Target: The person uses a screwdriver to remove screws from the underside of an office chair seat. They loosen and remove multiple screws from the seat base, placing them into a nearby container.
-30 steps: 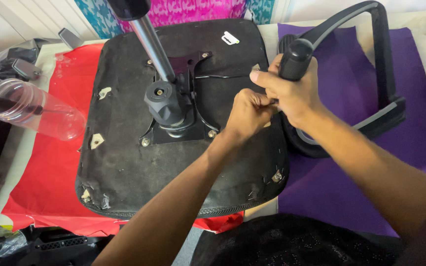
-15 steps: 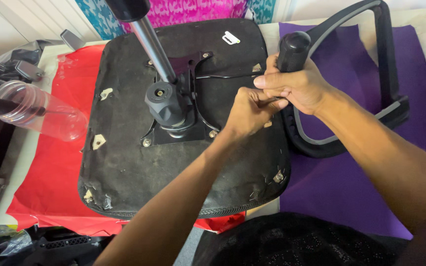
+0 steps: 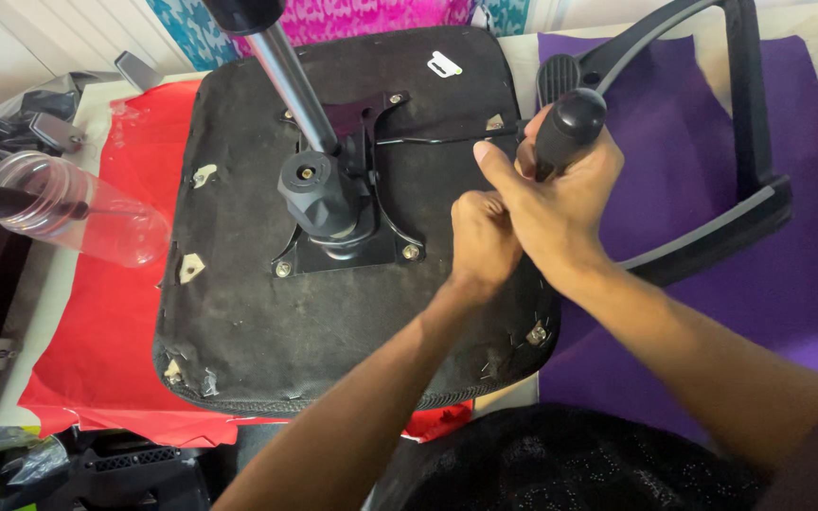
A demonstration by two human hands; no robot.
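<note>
Tilted now rather than upright, the black screwdriver handle (image 3: 568, 128) leans away from the person in the right hand (image 3: 556, 203), and the black plastic armrest (image 3: 740, 170) has slid toward the far right across the purple cloth (image 3: 807, 284) since half a second ago. Nearest the camera, a dark speckled garment (image 3: 560, 464) covers the person's lap; both bare forearms reach out from it over the upturned chair seat (image 3: 248, 322), which lies underside-up on the surface with its black fabric dusty and stapled at the corners. The left hand (image 3: 480, 241) is curled with its fingertips pressed together at the seat's right edge, apparently pinching something small that cannot be made out; the right hand's grip is wrapped tight round the tool handle just beyond it, thumb extended. The ribbed rubbery handle looks stiff and easy to hold by its thick middle; the seat appears heavy and rigid, best held at its padded rim, while the armrest looks light and hard, with the looped bar as the natural hold. Further out stand the bolted metal mounting plate (image 3: 385, 248) and the chrome gas-lift column (image 3: 291, 80). At left, a clear plastic bottle (image 3: 78, 222) lies on red paper (image 3: 97, 322); patterned pink and teal fabric (image 3: 381, 14) hangs beyond.
</note>
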